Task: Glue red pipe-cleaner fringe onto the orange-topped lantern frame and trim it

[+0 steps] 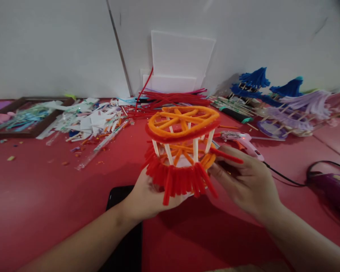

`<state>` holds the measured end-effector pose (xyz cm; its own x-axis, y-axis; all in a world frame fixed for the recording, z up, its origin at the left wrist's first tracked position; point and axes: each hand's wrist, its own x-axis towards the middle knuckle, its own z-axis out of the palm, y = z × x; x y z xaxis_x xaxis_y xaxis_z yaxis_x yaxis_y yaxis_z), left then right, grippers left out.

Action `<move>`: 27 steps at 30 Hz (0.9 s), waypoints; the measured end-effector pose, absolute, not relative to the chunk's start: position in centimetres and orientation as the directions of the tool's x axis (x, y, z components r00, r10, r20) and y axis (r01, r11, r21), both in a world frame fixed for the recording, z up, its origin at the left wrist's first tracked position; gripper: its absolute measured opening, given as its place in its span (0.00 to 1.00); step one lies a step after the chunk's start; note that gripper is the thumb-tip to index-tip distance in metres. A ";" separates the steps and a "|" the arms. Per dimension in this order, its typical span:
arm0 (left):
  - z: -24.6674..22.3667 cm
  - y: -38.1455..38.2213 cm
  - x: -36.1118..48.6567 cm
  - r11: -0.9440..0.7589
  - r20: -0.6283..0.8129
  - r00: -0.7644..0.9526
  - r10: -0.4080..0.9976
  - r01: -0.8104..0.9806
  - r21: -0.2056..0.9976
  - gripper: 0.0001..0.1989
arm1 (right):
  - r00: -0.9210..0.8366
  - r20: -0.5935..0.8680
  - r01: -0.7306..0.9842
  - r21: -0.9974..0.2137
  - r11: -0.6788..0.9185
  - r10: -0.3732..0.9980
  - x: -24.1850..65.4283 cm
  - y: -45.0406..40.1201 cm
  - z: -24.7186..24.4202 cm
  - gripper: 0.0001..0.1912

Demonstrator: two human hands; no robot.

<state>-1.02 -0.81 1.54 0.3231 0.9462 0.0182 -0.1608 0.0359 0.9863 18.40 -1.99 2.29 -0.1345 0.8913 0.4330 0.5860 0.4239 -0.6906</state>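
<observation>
A round two-tier model (pixel 184 162) of pipe cleaners and sticks is held up over the table, slightly tilted. Its orange spoked top ring (pixel 184 120) has a red edge and rests on pale sticks. Around the lower tier hangs a fringe of short red pipe cleaners (pixel 184 181). My left hand (pixel 153 198) is closed around the model's base from below, its fingers partly hidden by the fringe. On the right side, my right hand (pixel 240 181) pinches the model near some orange loops. A red pipe cleaner (pixel 229 155) juts out over its fingers.
A pink glue gun (pixel 249 145) lies at right, its cord leading toward a purple object (pixel 333 189). Blue (pixel 286 88) and lilac (pixel 306 109) models stand behind. Red pipe cleaners (pixel 172 99), scraps (pixel 96 121) and a brown tray (pixel 31 132) line the wall. Under my left arm lies a black phone-like slab (pixel 127 241).
</observation>
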 end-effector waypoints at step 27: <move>1.3 -0.1 -0.6 0.118 -0.048 0.295 0.954 -0.224 0.967 0.17 | 0.180 0.014 0.982 -0.067 -0.179 0.984 29.4 2.6 0.4 0.17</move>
<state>-0.60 -0.06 1.34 0.2947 0.9544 -0.0481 -0.2240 0.1179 0.9674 29.42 2.63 0.44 0.1799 0.9836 0.0136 0.9817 -0.1787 -0.0666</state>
